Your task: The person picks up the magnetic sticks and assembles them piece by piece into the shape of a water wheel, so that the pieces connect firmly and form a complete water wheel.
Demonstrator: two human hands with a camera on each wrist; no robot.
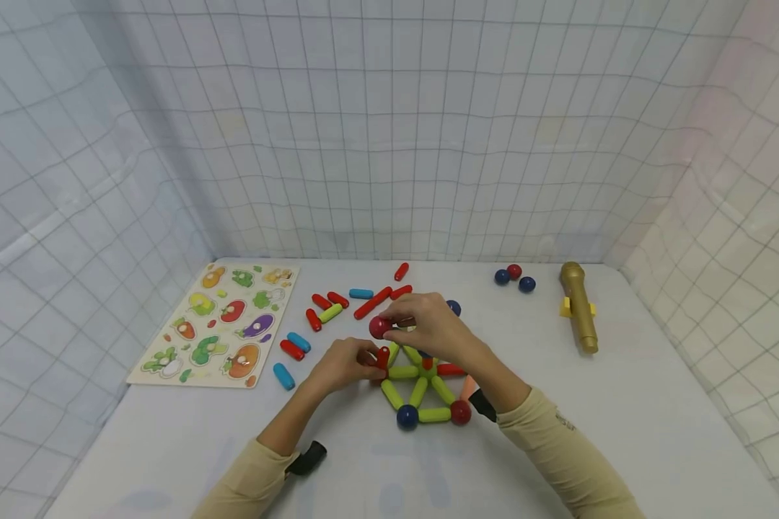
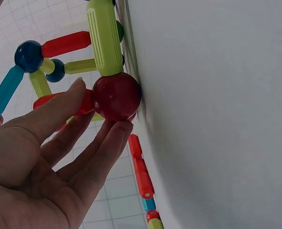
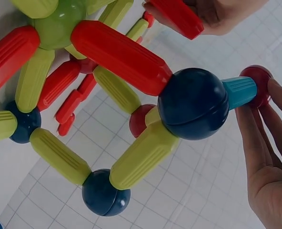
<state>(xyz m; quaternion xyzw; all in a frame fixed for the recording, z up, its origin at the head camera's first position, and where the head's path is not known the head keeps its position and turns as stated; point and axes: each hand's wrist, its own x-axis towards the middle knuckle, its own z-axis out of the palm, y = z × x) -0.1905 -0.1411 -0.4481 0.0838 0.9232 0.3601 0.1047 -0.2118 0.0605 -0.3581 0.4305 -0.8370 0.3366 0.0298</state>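
Between the thumb and fingers of my right hand point(image 1: 431, 328) is a red ball point(image 1: 380, 327). In the right wrist view a short blue rod point(image 3: 239, 92) joins that ball to a dark blue ball point(image 3: 193, 103) of a ball-and-rod structure. The structure has a green hub ball point(image 1: 427, 370) with rods fanning out from it. Low at its left side, my left hand point(image 1: 347, 362) pinches a red rod point(image 1: 383, 357). In the left wrist view this rod meets a red ball point(image 2: 117, 96), and a fingertip touches the ball from below.
Loose red, blue and green rods, including a blue rod point(image 1: 284, 375), lie left of and behind the structure. A vegetable puzzle board point(image 1: 188, 364) lies at left. Toward the back right are several loose balls point(image 1: 514, 272) and a gold microphone-shaped toy point(image 1: 579, 306). Grid-patterned sheets surround the table.
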